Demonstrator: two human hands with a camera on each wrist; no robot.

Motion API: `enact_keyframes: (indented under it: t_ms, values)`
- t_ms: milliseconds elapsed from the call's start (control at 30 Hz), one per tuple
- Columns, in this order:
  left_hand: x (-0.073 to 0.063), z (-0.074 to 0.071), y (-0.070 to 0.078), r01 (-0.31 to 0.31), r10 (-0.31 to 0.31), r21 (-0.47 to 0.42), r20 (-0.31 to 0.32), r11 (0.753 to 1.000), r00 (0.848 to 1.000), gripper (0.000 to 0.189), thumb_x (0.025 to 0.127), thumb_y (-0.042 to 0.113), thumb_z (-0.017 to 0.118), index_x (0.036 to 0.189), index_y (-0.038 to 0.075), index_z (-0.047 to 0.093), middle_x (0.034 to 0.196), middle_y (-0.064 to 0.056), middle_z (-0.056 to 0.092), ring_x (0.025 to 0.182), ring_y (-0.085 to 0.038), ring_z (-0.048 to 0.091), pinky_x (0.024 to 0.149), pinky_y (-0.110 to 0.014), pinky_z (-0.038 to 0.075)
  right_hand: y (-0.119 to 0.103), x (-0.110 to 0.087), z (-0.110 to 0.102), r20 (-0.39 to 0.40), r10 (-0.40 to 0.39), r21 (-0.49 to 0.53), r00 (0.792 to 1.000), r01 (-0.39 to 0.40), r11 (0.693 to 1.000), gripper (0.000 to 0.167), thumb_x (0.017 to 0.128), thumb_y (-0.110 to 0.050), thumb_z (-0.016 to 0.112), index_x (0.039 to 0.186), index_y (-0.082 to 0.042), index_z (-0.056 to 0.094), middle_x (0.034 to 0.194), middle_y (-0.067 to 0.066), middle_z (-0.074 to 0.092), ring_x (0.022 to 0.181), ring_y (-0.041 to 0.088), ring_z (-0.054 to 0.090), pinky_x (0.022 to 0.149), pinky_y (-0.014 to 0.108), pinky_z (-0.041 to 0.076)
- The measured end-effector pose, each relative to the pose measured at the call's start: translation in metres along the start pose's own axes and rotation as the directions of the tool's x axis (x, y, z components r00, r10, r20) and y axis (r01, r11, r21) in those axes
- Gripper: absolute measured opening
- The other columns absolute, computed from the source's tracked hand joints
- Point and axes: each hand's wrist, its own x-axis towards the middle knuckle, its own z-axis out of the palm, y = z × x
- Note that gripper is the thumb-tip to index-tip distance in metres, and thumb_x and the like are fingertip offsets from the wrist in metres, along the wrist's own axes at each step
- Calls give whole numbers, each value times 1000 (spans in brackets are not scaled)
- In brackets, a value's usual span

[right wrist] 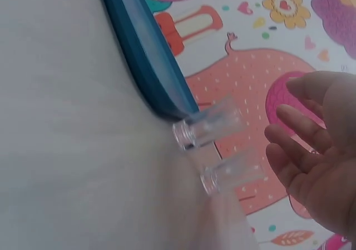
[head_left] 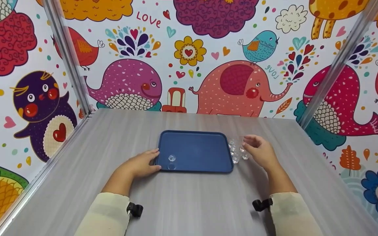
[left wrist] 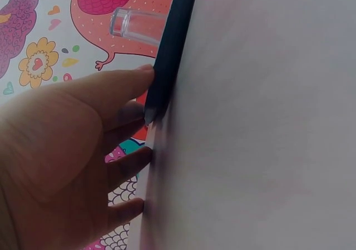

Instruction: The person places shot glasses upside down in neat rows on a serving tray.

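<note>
A dark blue rectangular tray (head_left: 195, 150) lies on the table. One small clear glass (head_left: 172, 158) stands upside down near its front left corner, its thick base uppermost; the left wrist view shows this glass (left wrist: 139, 26) past the tray's rim. My left hand (head_left: 141, 163) rests at the tray's left edge, thumb and fingers spread, the thumb touching the rim. Several clear glasses (head_left: 235, 159) stand upright close along the tray's right side. Beside them is my right hand (head_left: 260, 151), fingers loosely bent; in the right wrist view it is apart from two glasses (right wrist: 214, 125), nothing visible in it.
The grey wood-grain table (head_left: 189, 203) reaches back to printed cartoon walls (head_left: 189, 82). Metal posts (head_left: 67, 55) stand at its back corners. A black wrist camera (head_left: 134, 209) sits on the left sleeve and another (head_left: 262, 205) on the right.
</note>
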Motion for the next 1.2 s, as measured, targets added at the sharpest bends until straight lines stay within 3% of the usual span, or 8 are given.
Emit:
enact_keyframes:
  t_ms: [267, 400, 533, 633, 800, 1200]
  values:
    - [0, 1, -1, -2, 2, -2, 0, 1000, 1000, 70, 104, 35, 68, 163, 6, 44, 175, -8, 37, 163, -39, 33, 133, -62, 28, 16, 5, -10, 26, 161, 10, 987, -162, 987, 50, 104, -33, 71, 150, -18, 58, 149, 13, 62, 135, 30, 59, 119, 46, 52]
    - [1, 1, -1, -3, 3, -1, 0, 1000, 1000, 70, 104, 36, 68, 163, 7, 45, 175, -8, 37, 163, -39, 33, 132, -63, 28, 23, 9, -8, 61, 212, 2, 975, -213, 977, 62, 100, -34, 75, 155, -14, 53, 154, 14, 58, 141, 33, 55, 123, 50, 47]
    - [1, 1, 0, -8, 8, -1, 0, 1000, 1000, 71, 104, 36, 68, 163, 7, 44, 175, -8, 37, 163, -38, 33, 133, -62, 28, 32, 10, -4, 73, 225, -33, 972, -224, 974, 68, 97, -33, 79, 155, -8, 52, 152, 17, 59, 139, 34, 56, 117, 47, 51]
    - [0, 1, 1, -10, 10, -2, 1, 1000, 1000, 71, 104, 36, 68, 163, 6, 44, 175, -8, 37, 163, -39, 33, 133, -62, 28, 38, 10, -1, 69, 209, -61, 975, -205, 977, 67, 96, -32, 81, 150, -3, 56, 145, 20, 63, 129, 32, 61, 103, 36, 56]
    - [-1, 0, 2, -5, 6, -7, 7, 1000, 1000, 70, 104, 37, 68, 164, 7, 44, 176, -8, 35, 163, -39, 32, 133, -63, 27, 46, 10, 3, 50, 171, -112, 984, -165, 980, 55, 92, -26, 84, 135, 2, 65, 127, 22, 71, 110, 28, 66, 82, 23, 53]
    - [-1, 0, -1, -8, 8, -12, -6, 1000, 1000, 70, 104, 36, 68, 164, 7, 44, 176, -7, 35, 163, -38, 32, 133, -62, 27, 50, 9, 6, 39, 147, -184, 988, -137, 973, 47, 92, -19, 81, 132, 3, 71, 125, 24, 75, 109, 31, 69, 79, 24, 54]
